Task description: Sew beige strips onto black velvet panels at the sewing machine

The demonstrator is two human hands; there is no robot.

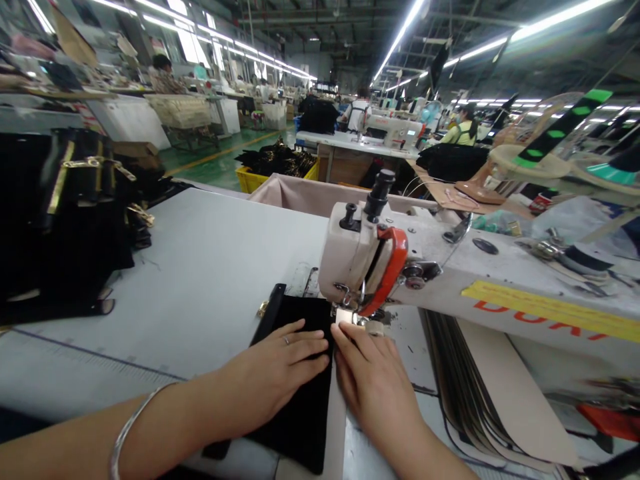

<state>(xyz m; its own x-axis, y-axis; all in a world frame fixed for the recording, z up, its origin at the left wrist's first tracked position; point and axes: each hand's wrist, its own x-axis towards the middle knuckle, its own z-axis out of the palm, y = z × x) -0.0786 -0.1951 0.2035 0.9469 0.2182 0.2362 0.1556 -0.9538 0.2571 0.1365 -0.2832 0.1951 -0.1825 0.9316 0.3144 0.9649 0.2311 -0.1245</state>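
A black fabric panel (300, 413) lies at the sewing machine, with a dark rolled edge and a small gold metal fitting (263, 308) at its far left. My left hand (287, 360) rests flat on the panel, fingers stretched out, a ring on one of them. Along the panel's right side runs a beige strip (338, 427), its upper end by the presser foot (356, 318). My right hand (373, 363) has its fingers close together on this strip, just in front of the foot. The needle tip is too small to make out.
The white sewing machine (350, 253) with an orange lever stands over the work. Stacked beige and black panels (510, 393) lie under its arm. Black pieces with gold zippers (75, 220) are piled at left. Behind the table is a beige-lined bin (300, 190); other people work farther back.
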